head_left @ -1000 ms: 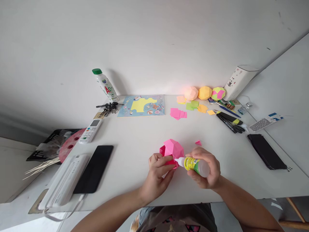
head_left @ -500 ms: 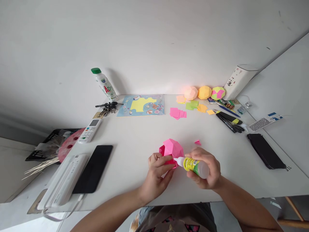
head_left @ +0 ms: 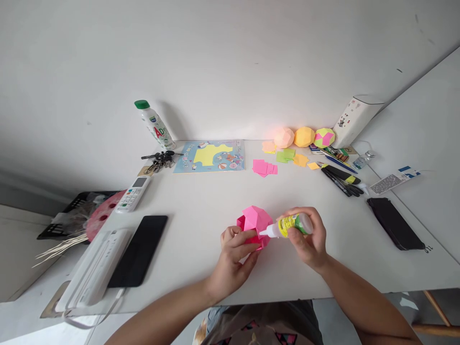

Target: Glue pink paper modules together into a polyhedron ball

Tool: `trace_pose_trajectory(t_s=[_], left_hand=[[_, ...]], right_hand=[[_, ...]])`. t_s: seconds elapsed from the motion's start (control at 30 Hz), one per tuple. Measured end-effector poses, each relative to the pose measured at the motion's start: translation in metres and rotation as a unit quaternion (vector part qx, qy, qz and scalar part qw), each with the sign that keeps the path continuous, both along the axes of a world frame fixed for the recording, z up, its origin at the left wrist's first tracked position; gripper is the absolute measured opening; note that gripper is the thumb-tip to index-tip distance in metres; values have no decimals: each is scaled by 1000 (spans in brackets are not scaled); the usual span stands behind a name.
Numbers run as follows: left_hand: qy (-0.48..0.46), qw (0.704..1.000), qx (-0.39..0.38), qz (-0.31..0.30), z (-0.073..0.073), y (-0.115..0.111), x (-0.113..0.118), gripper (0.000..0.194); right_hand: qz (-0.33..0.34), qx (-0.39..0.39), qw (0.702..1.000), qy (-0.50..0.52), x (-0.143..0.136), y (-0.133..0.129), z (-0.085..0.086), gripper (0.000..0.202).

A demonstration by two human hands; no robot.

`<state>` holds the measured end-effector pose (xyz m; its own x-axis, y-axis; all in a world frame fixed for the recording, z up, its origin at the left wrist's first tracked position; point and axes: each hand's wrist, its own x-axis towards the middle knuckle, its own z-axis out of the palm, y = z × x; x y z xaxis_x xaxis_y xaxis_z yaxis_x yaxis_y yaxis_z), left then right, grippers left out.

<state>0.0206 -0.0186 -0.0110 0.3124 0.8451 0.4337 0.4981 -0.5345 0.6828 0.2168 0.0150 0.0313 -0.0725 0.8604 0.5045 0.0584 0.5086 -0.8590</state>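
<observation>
My left hand [head_left: 235, 256] is closed on a pink folded-paper ball [head_left: 258, 219], which has open gaps on its left and lower sides. My fingers lie over its lower left part and hide some of it. In my right hand [head_left: 309, 239] is a glue bottle [head_left: 292, 225] with a yellow and green label, tilted nearly flat. Its white nozzle points left and its tip is at the ball's lower edge; whether glue is coming out I cannot tell.
Pink paper squares [head_left: 265, 167] lie beyond the ball, near green slips [head_left: 285, 155]. Finished paper balls [head_left: 304, 137] stand along the wall. A black phone [head_left: 138, 251] and power strip [head_left: 98, 268] are at left, a black pouch [head_left: 395, 225] at right.
My right hand has turned the glue bottle flatter, its base swinging up, while the nozzle stays at the ball. The small pink piece behind my right hand is now hidden. My left hand holds still.
</observation>
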Motion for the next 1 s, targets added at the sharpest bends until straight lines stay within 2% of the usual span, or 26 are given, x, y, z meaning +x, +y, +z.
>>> trace_pose_trajectory(t_s=[0.2,0.33,1.0], left_hand=[[-9,1000,1,-3,-2,1,-1,20],[-12,1000,-6,-8,-1,2,-1,19],[-6,1000,-8,-10,0,2,-1,19]], right_hand=[[16,-165,981,97,6,17,-7,24],[33,-227,964,134,9,27,-10,29],[43,-276,949,148,7,31,-11,31]])
